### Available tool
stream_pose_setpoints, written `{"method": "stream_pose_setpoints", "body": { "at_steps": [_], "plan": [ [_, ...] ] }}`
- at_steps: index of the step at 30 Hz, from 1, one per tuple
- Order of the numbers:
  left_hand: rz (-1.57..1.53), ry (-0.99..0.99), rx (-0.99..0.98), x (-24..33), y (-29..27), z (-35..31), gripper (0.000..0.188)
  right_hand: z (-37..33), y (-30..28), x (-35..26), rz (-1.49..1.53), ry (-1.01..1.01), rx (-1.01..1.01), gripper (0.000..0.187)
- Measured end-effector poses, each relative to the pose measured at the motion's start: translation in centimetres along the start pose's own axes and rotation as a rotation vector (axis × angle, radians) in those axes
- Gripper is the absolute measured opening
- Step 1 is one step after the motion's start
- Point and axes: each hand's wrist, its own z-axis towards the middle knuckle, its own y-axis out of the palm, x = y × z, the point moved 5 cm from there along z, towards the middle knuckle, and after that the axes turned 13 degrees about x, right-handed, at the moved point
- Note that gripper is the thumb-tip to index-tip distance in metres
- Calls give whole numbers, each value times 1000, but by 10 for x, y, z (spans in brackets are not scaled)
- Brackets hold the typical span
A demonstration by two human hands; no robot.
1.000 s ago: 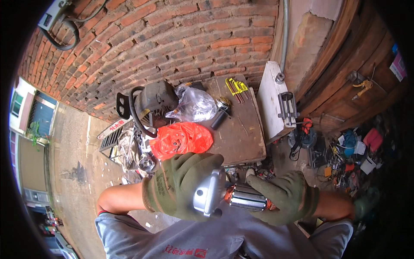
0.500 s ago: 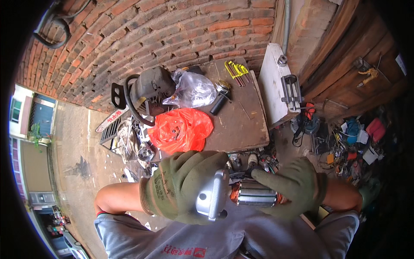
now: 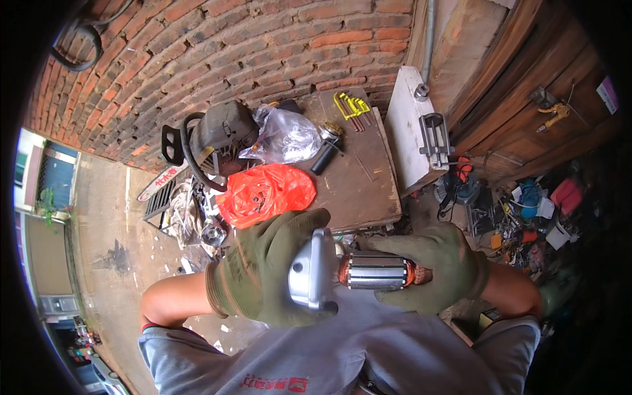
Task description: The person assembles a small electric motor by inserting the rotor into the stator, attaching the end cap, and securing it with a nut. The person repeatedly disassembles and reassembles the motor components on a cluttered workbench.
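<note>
Silver metal housing (image 3: pixel 301 275), flange (image 3: pixel 321 266) upright; right beside it, steel armature (image 3: pixel 376 271), held horizontal, copper windings (image 3: pixel 410 272) both ends.

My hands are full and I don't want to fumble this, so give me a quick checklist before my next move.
1. Left hand gripping the silver metal housing: ok.
2. Right hand gripping the motor armature: ok, around its right end.
3. Both hands gloved: ok.
4. Armature's left end seated in the housing: cannot tell; the housing and glove hide the meeting point.
5. Yellow hex key set together on the worktable: ok, toward its far edge.
6. Floor tidy on your right: not ok; a clutter heap lies near the wooden door.
</note>
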Motion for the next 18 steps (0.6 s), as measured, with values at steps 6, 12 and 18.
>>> {"method": "stream_pose_setpoints", "body": {
  "at_steps": [6, 12, 18],
  "plan": [
    [-126, -52, -38, -13, 13, 3, 120, 9, -13, -7, -11, 83, -32, 60],
    [-507, 20, 160, -26, 24, 1, 113, 27, -24, -3, 19, 264, -116, 60],
    [-349, 64, 65, -26, 16, 22, 77, 55, -21, 13, -22, 302, -231, 49]
  ]
}}
